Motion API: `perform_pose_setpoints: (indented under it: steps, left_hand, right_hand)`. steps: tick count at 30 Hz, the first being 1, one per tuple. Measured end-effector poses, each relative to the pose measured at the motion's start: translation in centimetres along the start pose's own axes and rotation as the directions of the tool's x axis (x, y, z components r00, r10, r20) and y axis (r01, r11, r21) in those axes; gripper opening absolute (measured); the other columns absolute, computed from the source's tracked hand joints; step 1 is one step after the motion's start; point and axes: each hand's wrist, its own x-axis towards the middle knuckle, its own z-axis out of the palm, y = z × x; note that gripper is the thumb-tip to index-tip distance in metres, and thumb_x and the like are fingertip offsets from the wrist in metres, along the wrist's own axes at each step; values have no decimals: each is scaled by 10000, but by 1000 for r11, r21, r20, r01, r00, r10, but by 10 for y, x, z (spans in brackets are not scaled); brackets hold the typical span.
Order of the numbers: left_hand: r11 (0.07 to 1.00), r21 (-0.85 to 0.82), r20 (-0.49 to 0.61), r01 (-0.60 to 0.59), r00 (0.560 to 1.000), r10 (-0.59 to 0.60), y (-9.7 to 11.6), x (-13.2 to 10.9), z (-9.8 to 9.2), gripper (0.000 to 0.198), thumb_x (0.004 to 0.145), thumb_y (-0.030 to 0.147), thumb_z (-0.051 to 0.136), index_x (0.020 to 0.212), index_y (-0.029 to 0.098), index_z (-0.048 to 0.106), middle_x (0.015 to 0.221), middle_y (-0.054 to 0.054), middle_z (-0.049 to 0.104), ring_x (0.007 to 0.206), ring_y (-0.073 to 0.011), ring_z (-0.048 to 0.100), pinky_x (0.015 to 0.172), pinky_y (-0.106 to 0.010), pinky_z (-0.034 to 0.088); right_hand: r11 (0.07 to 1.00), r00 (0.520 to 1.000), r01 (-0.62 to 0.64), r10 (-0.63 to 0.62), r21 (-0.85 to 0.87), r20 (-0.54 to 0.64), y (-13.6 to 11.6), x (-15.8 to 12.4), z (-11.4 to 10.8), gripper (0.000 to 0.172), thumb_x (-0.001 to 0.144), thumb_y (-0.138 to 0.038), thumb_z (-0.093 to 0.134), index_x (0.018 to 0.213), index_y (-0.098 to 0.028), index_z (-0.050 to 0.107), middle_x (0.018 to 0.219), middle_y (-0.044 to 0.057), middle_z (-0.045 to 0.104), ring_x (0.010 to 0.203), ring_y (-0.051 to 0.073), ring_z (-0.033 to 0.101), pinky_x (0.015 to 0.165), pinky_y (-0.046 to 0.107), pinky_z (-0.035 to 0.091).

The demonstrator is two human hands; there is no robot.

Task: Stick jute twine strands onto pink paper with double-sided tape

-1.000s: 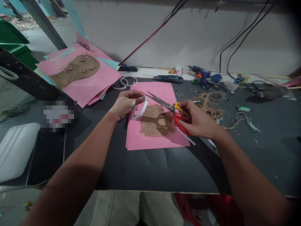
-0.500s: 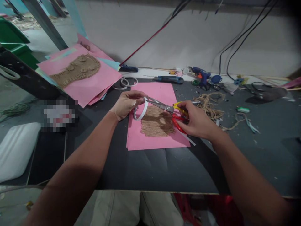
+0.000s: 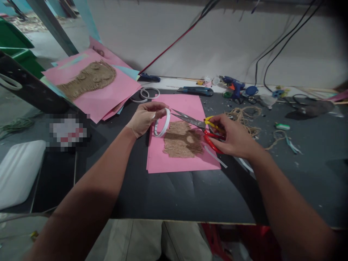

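My left hand (image 3: 148, 117) pinches a white ring (image 3: 164, 127) at its top and holds it above the work surface. In my right hand (image 3: 231, 136) is a pair of scissors (image 3: 199, 124) with red and yellow handles. Its blades point left, slightly parted, with the tips just right of the ring and apart from it. Below lies a pink sheet (image 3: 176, 165) bearing a patch of brown twine (image 3: 181, 145) laid in rows. A narrow white strip (image 3: 216, 157) rests across the sheet's right edge.
Two more white rings (image 3: 149, 94) lie behind my left hand. A box cutter (image 3: 196, 91) and a blue glue gun (image 3: 235, 86) are along the back. Loose twine (image 3: 244, 116) is heaped at right. Pink sheets with a twine shape (image 3: 100, 78) are stacked at left.
The scissors in my right hand have drawn back to the right, away from the ring, and their blades have parted slightly. My left hand keeps its hold on the ring.
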Motion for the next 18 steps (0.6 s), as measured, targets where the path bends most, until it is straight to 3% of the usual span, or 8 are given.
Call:
perform_pose_setpoints:
  steps: [5, 18]
  left_hand:
    - [998, -57, -17, 33, 999, -34, 3, 0, 2, 262, 702, 358, 903, 891, 199, 812, 865, -37, 757, 747, -124, 617, 691, -256, 494]
    - [995, -84, -8, 49, 999, -50, 3, 2, 3, 213, 705, 313, 878, 874, 204, 807, 784, -8, 697, 661, -98, 552, 630, -244, 454]
  right_hand:
    - [1000, 999, -19, 19, 25, 26, 0, 0, -2, 465, 833, -475, 724, 1186, -209, 580, 981, 96, 739, 732, 247, 670, 636, 355, 475]
    - [999, 999, -28, 28, 21, 22, 6, 1, 3, 437, 867, -514, 698, 1175, -234, 567, 978, 91, 737, 737, 245, 675, 639, 367, 497]
